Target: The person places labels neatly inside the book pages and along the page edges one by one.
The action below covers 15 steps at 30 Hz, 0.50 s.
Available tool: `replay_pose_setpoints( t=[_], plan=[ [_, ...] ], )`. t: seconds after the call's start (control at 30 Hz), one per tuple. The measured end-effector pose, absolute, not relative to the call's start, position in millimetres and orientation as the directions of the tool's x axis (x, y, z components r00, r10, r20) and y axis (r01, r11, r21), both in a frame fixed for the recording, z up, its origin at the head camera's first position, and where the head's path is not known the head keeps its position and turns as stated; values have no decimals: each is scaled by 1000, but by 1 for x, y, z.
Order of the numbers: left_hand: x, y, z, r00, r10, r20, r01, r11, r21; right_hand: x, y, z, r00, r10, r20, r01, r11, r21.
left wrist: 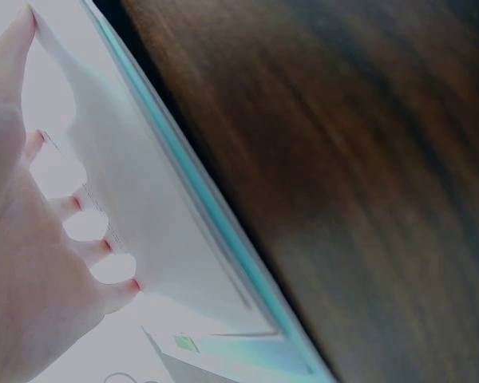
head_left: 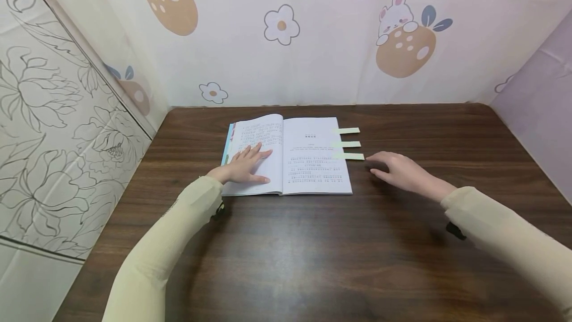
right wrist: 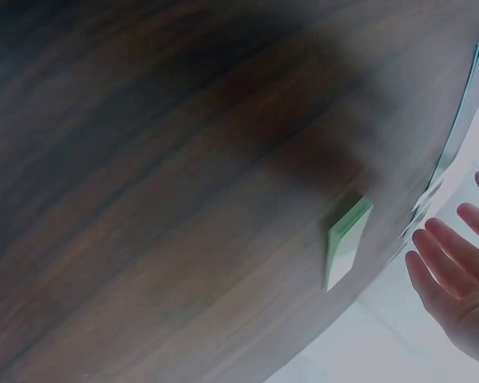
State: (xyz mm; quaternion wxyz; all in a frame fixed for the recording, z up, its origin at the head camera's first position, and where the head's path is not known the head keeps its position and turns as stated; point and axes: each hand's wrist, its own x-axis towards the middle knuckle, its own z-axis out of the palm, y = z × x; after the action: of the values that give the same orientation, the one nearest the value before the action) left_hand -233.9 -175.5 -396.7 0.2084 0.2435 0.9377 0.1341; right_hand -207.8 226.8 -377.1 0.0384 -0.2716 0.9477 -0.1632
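Observation:
An open book lies on the dark wooden table. Three pale green sticky tabs stick out past its right edge. My left hand rests with spread fingers on the left page; in the left wrist view the same hand presses the paper near the turquoise cover edge. Just right of the lowest tab is my right hand, thumb and fingers apart; whether a fingertip touches that tab I cannot tell. Nothing shows between the fingers of that hand in the right wrist view.
A small pale green pad, like a sticky-note block, lies on the table in the right wrist view; the head view does not show it. A patterned curtain hangs behind the table, with a flower-print panel at left.

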Motion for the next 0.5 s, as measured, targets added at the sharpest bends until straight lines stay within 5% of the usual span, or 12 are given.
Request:
replay_pose_setpoints(
  t=[0.5],
  plan=[
    [-233,-176,-397,-794,506,-337,398,852,341,-201,256,-377,-864,-503,1,-476,817,-326]
  ],
)
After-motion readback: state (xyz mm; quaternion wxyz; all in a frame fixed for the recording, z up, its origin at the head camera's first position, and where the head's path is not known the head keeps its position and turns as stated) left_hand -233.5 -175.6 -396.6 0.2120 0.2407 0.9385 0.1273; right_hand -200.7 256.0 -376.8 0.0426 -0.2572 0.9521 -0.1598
